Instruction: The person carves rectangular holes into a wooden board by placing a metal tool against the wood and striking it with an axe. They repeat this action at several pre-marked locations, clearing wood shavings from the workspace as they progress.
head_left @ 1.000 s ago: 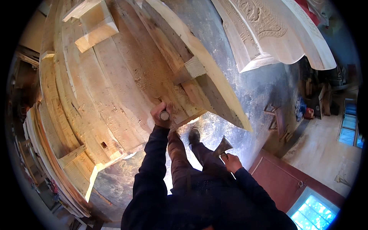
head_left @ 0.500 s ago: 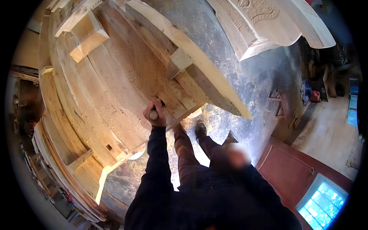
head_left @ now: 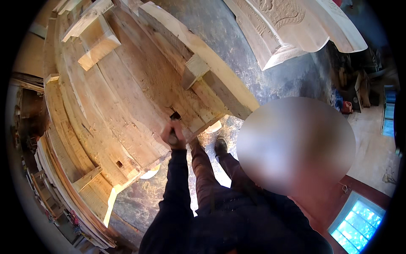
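Observation:
My left hand (head_left: 179, 132) is closed around the round handle of what looks like a chisel (head_left: 172, 139), the butt of the handle toward me. Its blade is hard to make out. Just beyond the fingers, a dark square hole (head_left: 175, 115) is cut in the broad plank panel (head_left: 127, 93). At the right, a large blurred patch (head_left: 296, 146) covers the area where my right arm is raised. My right hand and anything in it are hidden there.
A second small square hole (head_left: 119, 164) lies nearer the panel's front left corner. Wooden blocks (head_left: 99, 51) and a curved beam (head_left: 177, 31) rise from the panel. Carved pale wood (head_left: 279, 25) stands far right. My boot (head_left: 220, 146) is on the floor beside the panel.
My left hand has drawn slightly toward me, so the dark square hole now shows ahead of it. The blurred patch at my right has grown much larger and moved up.

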Demonstrator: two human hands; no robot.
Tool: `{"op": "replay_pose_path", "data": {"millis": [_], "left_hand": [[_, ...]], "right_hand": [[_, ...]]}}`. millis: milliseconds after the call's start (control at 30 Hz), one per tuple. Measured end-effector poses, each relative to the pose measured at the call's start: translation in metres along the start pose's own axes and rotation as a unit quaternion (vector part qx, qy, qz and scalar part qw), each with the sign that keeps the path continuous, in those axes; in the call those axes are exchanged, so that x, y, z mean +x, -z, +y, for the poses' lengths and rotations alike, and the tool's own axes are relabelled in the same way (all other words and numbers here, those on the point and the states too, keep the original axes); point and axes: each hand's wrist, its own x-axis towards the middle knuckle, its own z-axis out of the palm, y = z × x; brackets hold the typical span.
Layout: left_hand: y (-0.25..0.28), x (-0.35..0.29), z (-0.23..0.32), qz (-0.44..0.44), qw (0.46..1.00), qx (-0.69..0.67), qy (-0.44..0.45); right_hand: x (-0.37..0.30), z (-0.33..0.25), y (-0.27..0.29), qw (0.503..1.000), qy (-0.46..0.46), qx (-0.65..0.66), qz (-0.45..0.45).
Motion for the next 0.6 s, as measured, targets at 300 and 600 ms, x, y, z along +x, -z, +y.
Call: {"op": "replay_pose_path", "data": {"millis": [300, 600], "left_hand": [[0.009, 0.117, -0.013, -0.036, 0.924, -0.148, 0.352], [0.045, 0.118, 0.074, -0.028, 0.918, -0.282, 0.278]], "right_hand": [[0.032, 0.038, -0.023, 0.999, 0.018, 0.014, -0.032], [0.043, 0.05, -0.027, 0.999, 0.014, -0.048, -0.011]]}}
